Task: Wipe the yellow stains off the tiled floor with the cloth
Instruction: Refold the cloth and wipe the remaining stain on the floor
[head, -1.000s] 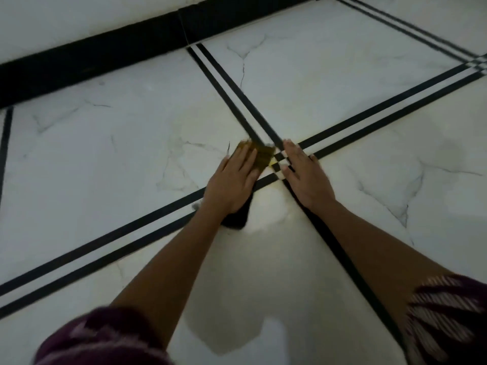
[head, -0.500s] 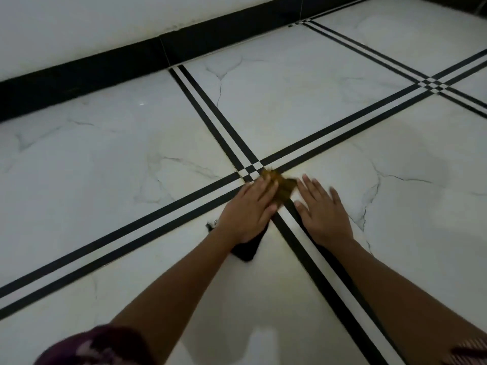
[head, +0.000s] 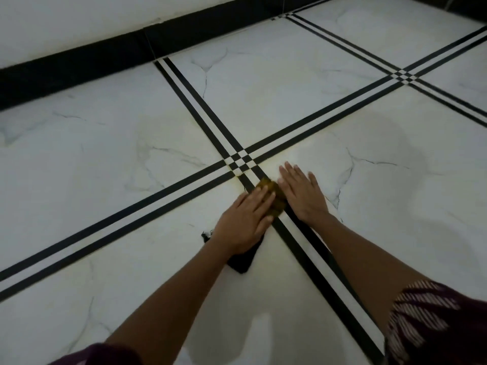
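Observation:
My left hand lies flat, fingers straight, pressing a dark cloth onto the white marble floor. The cloth's front end is stained yellow-brown; its black tail sticks out under my wrist. The cloth sits on the black double stripe just below the stripe crossing. My right hand rests flat on the tile beside the cloth, fingers spread. Faint yellow smears tint the tiles around the crossing, and a thin yellow line shows at the crossing's lower edge.
A black skirting board runs along the white wall at the top. A second stripe crossing lies at the upper right. Shadows of my head and arms fall on the tiles at the bottom and right.
Both hands and the cloth have slid from the stripe crossing down along the stripe toward me. The crossing now lies uncovered above my fingers.

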